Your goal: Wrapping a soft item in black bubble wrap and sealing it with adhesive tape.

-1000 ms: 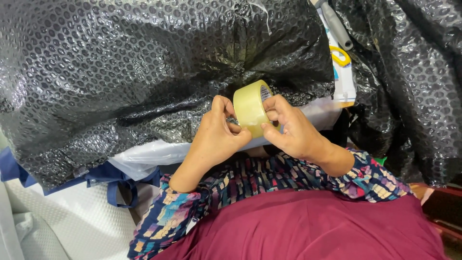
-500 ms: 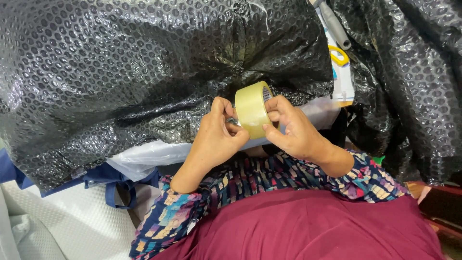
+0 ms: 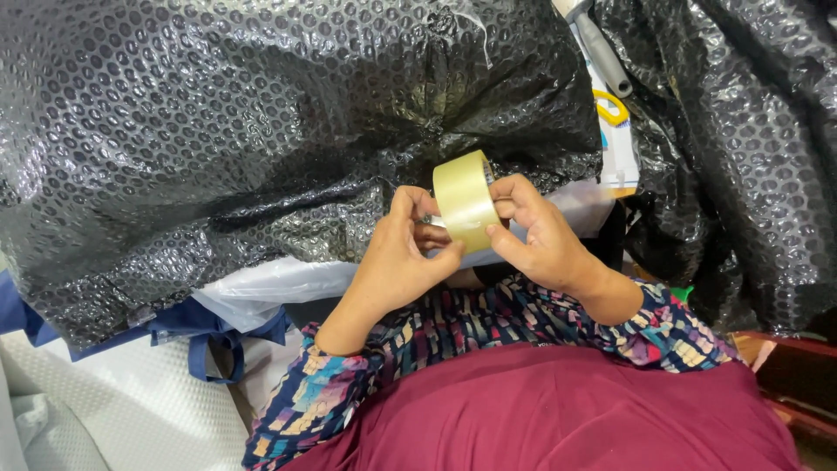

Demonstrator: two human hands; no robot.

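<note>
A roll of clear yellowish packing tape (image 3: 465, 199) is held upright between both my hands, in front of a big bundle wrapped in black bubble wrap (image 3: 261, 122). My left hand (image 3: 403, 257) grips the roll's left side, with fingers curled at its edge. My right hand (image 3: 539, 237) holds the right side, its thumb pressed on the tape's outer face. Both forearms wear patterned multicoloured sleeves above a maroon garment.
More black bubble wrap (image 3: 741, 157) hangs at the right. A white packet with a yellow-handled tool (image 3: 615, 131) sits between the two black masses. White plastic (image 3: 261, 283), blue fabric straps (image 3: 209, 336) and a white textured sheet (image 3: 96, 410) lie at lower left.
Both hands and the tape roll stay almost in place; the fingers shift slightly on the roll's surface.
</note>
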